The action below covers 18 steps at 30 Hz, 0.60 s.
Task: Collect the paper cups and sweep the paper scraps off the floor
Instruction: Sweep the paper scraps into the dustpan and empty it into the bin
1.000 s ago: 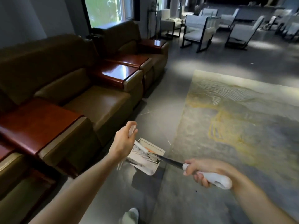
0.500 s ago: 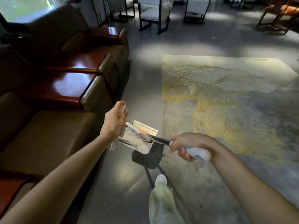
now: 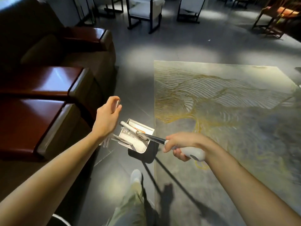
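Observation:
My right hand (image 3: pixel 180 146) grips the white handle of a long-handled dustpan (image 3: pixel 136 139), whose dark metal shaft runs down to the white pan hanging just above the grey floor. A white tube-like piece and something orange lie in the pan. My left hand (image 3: pixel 108 115) curls round the top of a thin pale broom handle (image 3: pixel 117 102); the broom's pale bristles (image 3: pixel 105 142) show below my wrist beside the pan. One small white paper scrap (image 3: pixel 209 40) lies on the floor far ahead. No paper cup is in view.
Brown sofas with glossy red-brown armrests (image 3: pixel 48 79) line the left side. A large grey and yellow rug (image 3: pixel 228 103) covers the floor on the right. White chairs with dark frames (image 3: pixel 146 12) stand ahead, wooden chairs (image 3: pixel 276 15) at the far right. My shoe (image 3: pixel 136 176) is below.
I have walked forward along the sofas and my view has tilted down and to the right. Both hands keep their hold; the dustpan stays between them.

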Each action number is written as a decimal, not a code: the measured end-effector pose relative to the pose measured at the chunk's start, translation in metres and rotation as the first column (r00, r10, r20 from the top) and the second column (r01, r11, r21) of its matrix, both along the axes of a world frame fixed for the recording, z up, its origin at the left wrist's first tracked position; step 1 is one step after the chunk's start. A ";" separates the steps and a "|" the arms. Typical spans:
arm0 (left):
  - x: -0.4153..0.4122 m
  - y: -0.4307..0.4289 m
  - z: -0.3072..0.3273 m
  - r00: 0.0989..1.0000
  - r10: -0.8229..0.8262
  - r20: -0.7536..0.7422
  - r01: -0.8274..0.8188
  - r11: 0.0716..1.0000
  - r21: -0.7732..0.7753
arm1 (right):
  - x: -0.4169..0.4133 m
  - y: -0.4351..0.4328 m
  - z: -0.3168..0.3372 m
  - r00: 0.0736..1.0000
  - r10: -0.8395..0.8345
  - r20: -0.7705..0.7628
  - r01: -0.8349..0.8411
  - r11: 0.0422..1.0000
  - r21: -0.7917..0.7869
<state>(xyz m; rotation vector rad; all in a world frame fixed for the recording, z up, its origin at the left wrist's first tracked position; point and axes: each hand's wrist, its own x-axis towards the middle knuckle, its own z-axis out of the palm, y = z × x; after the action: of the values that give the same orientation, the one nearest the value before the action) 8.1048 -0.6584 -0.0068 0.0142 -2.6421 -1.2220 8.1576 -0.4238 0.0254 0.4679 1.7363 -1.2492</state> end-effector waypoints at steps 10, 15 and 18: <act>-0.289 0.008 0.006 0.996 -0.090 0.020 0.091 0.995 -0.050 | -0.263 0.015 -0.007 0.989 -0.124 -0.083 0.124 0.992 -0.008; -0.424 0.011 0.000 0.998 -0.049 0.033 0.051 0.997 -0.056 | -0.372 0.024 -0.025 0.983 -0.065 -0.169 0.080 0.993 0.082; -0.508 0.020 -0.011 0.999 -0.018 0.032 0.019 0.999 -0.042 | -0.453 0.039 -0.036 0.976 -0.057 -0.208 0.079 0.992 0.096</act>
<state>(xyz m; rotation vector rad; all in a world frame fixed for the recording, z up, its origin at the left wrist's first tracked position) 7.5972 -0.6389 -0.0178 0.0018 -2.7001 -1.1812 7.7045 -0.3850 -0.0110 0.4758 1.9813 -1.2977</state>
